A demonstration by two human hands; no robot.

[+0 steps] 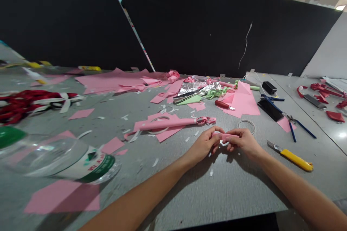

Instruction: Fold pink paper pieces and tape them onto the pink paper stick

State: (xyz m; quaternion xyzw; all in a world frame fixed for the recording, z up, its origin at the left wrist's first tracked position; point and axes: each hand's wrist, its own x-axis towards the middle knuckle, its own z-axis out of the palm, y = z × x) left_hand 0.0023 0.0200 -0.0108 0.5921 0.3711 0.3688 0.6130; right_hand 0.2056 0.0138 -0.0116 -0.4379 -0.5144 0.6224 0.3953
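Between my two hands is a small folded strip of pink paper [224,136], held just above the grey table. My left hand [208,140] pinches its left end with thumb and fingers. Its right end is gripped by my right hand [242,140], the fingers curled beneath. Left of my hands lies a rolled pink paper piece [173,122] with a twisted tip, resting on more pink sheets. A metal ring [246,126] is just beyond my right hand. The yellow utility knife [295,158] lies to the right with its blade out.
A large plastic bottle [70,155] lies at the left. Blue-handled pliers [298,126], a black phone [270,110] and a red-handled knife [223,105] are at the right and back. Pink sheets [114,80] and white scraps are scattered about. A black panel [189,25] stands behind.
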